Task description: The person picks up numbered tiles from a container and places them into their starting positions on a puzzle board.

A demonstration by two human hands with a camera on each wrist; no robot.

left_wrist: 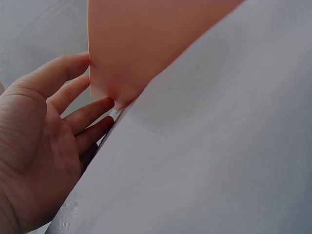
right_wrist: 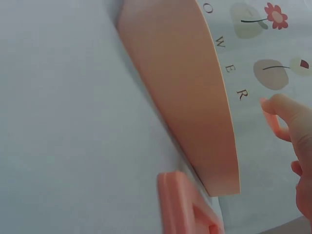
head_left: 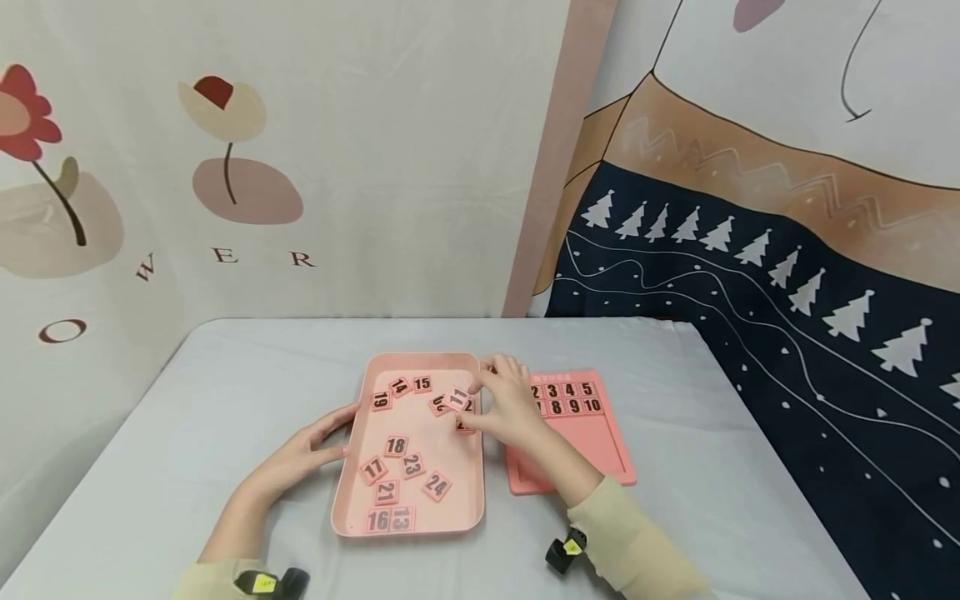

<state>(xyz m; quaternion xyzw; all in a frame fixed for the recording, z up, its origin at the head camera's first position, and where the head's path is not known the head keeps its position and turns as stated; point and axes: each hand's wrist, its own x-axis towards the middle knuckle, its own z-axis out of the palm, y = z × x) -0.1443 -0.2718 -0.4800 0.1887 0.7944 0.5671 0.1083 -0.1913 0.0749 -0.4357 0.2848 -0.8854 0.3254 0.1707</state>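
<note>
A pink tray (head_left: 461,479) with number tiles scattered in it lies in the middle of the head view. At its left side my left hand (head_left: 296,458) touches the rim; the left wrist view shows the left fingers (left_wrist: 90,116), fairly straight, against the tray's wall (left_wrist: 141,39). Over the tray's right side my right hand (head_left: 513,408) pinches the number tile 11 (head_left: 456,398) between thumb and fingers. In the right wrist view, this tile (right_wrist: 269,116) is held up above the tray's rim. Several tiles beneath that hand are partly hidden.
To the tray's right lies a pink number board (head_left: 592,446), with tiles in its upper two rows, partly covered by my right forearm. Both rest on a white-covered table (head_left: 255,383). Behind hang a flower-print curtain (head_left: 405,167) and a dark tree-print cloth (head_left: 675,267).
</note>
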